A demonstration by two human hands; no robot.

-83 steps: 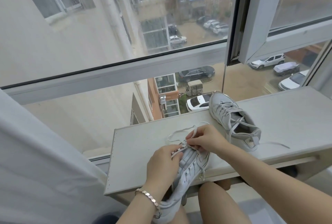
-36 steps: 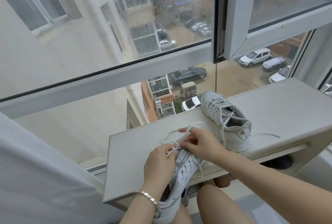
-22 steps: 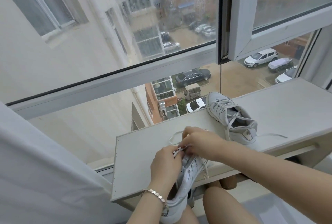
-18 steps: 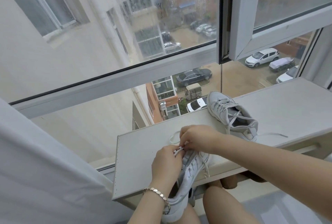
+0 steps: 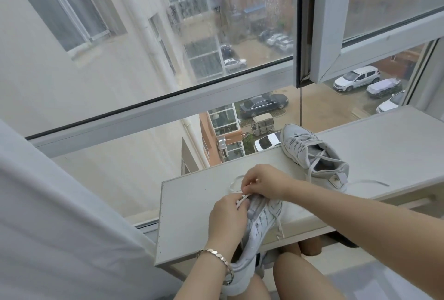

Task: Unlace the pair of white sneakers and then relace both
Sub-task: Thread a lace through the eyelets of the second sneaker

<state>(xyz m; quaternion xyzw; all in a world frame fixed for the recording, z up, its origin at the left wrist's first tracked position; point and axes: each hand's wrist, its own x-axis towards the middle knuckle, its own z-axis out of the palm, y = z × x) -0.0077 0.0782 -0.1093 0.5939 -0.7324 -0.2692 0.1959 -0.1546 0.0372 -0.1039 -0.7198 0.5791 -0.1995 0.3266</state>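
Where the left hand (image 5: 228, 218) grips the held sneaker (image 5: 263, 221) and the right hand (image 5: 266, 183) pinches the lace (image 5: 230, 185), fingers cover the eyelets. We can't tell which hole the lace goes through. The lace tip at the grip is too small to make out. Just beyond the grip, the lace loop runs behind the right hand. Below the grip, the left wrist hides the sneaker's heel, and the bottom edge cuts that forearm. The right edge cuts the right forearm. We can't read the heel mark on the other sneaker (image 5: 314, 155). Under the shelf (image 5: 187, 215), right of the grip, a dark thing (image 5: 346, 242) is mostly hidden.
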